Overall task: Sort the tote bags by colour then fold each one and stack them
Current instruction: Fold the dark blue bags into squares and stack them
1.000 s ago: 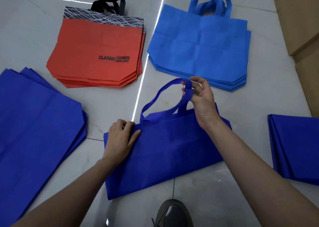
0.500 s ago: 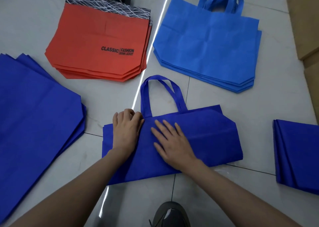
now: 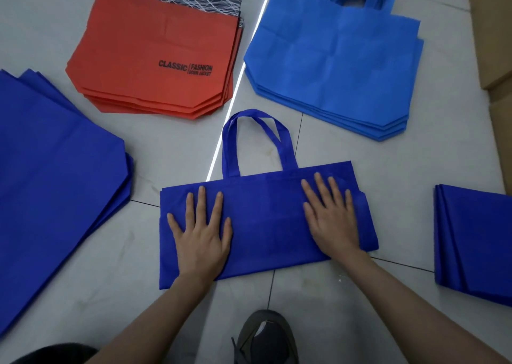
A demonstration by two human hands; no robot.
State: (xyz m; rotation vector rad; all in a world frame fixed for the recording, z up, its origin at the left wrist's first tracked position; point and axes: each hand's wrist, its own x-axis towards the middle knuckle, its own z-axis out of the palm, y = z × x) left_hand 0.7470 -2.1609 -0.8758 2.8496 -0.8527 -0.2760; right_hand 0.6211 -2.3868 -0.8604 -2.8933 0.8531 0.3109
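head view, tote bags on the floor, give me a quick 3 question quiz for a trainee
1. True or false: both hands lie flat on the dark blue bag.
2. Which stack carries printed words? A) orange stack B) light blue stack C) dark blue stack
3. Fill in: the bag's handles point ____ the person.

Key
1. True: left hand and right hand press it, palms down.
2. A
3. away from

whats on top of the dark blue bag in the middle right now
Both hands lie flat on the folded dark blue bag: the left hand near its left end, the right hand near its right. Its handles stick out uncovered. The fabric under the palms is hidden.
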